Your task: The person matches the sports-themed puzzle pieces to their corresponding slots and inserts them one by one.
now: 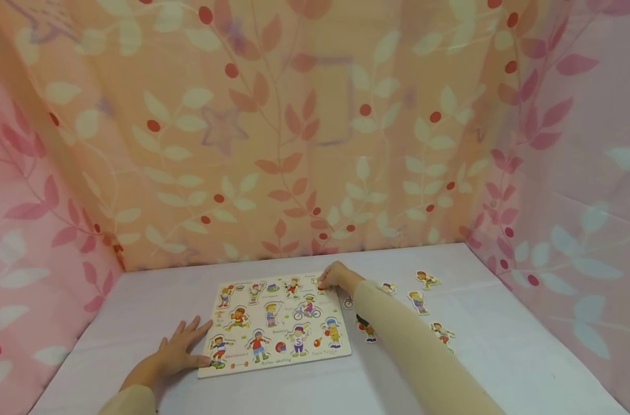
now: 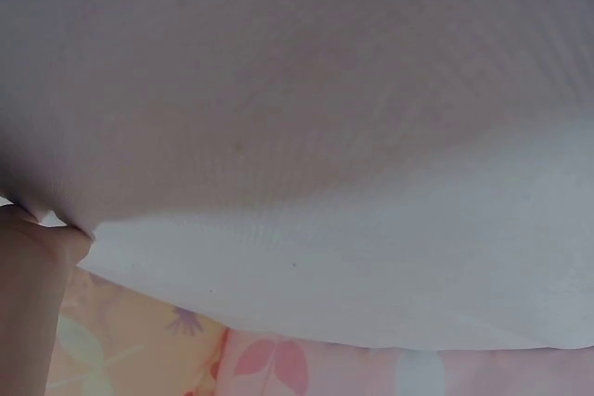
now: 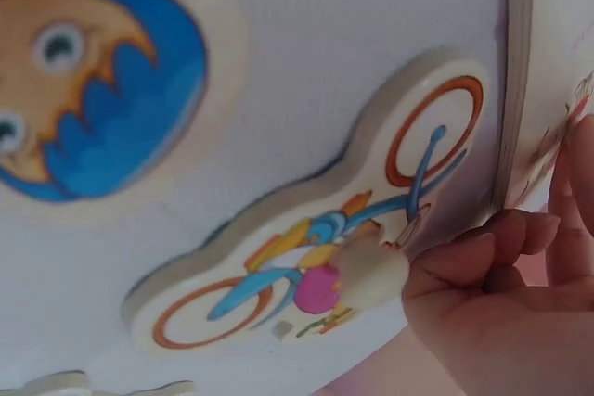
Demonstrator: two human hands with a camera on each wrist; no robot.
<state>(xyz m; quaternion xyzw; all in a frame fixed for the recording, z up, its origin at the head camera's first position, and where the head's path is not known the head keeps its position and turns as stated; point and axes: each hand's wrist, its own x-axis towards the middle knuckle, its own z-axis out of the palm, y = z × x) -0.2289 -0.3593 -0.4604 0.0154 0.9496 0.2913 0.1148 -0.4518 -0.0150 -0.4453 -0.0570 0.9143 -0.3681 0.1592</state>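
Note:
A wooden puzzle board point(image 1: 242, 370) with pictures of children playing sports lies on the white table. My left hand point(image 1: 177, 350) lies at its left edge, fingers spread and fairly straight, fingertips touching the board. Only part of that left hand point(image 2: 42, 257) shows in the left wrist view. At the board's top right corner, my right hand point(image 1: 340, 276) pinches a small child-shaped puzzle piece point(image 1: 322, 285), mostly covered by the fingers. In the right wrist view, the right hand point(image 3: 520, 294) has curled fingers over the board edge point(image 3: 520, 71); the pinched piece is barely visible.
Loose puzzle pieces lie right of the board, among them a bicycle piece point(image 3: 320, 229), a runner point(image 1: 426, 280), a figure in blue point(image 1: 418, 302) and one with a red ball point(image 1: 365, 329). My right sleeve point(image 1: 408, 340) crosses over this area. Flowered curtains point(image 1: 294, 144) surround the table.

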